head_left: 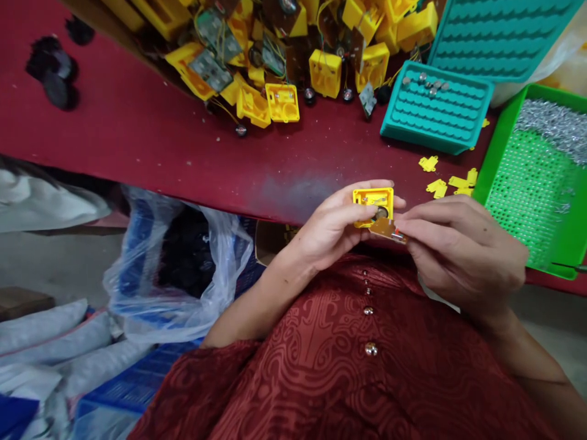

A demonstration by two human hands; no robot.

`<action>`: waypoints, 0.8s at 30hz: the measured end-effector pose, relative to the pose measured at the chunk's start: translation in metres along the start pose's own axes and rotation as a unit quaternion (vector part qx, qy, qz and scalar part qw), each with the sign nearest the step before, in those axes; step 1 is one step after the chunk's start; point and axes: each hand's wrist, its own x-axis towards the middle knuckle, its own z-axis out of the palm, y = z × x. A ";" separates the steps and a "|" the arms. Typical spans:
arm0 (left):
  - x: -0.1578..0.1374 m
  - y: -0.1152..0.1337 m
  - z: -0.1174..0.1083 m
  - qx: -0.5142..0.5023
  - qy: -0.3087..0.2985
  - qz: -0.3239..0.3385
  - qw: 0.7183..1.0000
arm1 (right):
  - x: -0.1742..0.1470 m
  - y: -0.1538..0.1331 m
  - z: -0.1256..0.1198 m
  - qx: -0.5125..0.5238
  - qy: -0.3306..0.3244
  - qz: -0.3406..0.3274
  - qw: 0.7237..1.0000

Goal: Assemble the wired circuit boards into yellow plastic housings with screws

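My left hand [337,214] grips a small yellow plastic casing [373,197], its open side facing up. The thumb presses near a round dark part [381,212], probably a small speaker, inside the casing. A brown circuit board [383,229] hangs at the casing's lower edge, with a small metal component on it. My right hand [458,244] pinches the board's right end between thumb and fingers. Both hands are close together in front of the body, at the table's near edge. The right fingertips partly hide the board.
Yellow casings with wired boards [325,73] are heaped at the back. A teal tray [435,107] holds several button cells. Yellow flat pieces [438,186] lie beside a green basket [504,159] of small metal parts. A plastic-lined blue crate [137,263] stands below left.
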 end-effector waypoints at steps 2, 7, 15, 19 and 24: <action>0.000 0.000 0.001 0.000 0.002 -0.004 1.000 | 0.000 0.001 -0.004 -0.007 -0.009 -0.003 1.000; 0.000 0.002 0.003 0.026 0.017 0.000 1.000 | 0.002 0.004 -0.010 -0.035 -0.049 -0.007 0.998; -0.006 0.005 -0.002 0.010 -0.004 -0.016 1.000 | 0.007 0.001 -0.008 -0.025 -0.070 0.068 0.995; -0.011 0.004 0.000 0.071 0.007 0.010 0.997 | 0.009 0.002 -0.007 -0.013 -0.060 0.088 0.994; -0.012 0.001 0.001 0.095 0.010 0.034 0.995 | 0.009 0.001 -0.007 -0.001 -0.036 0.101 0.994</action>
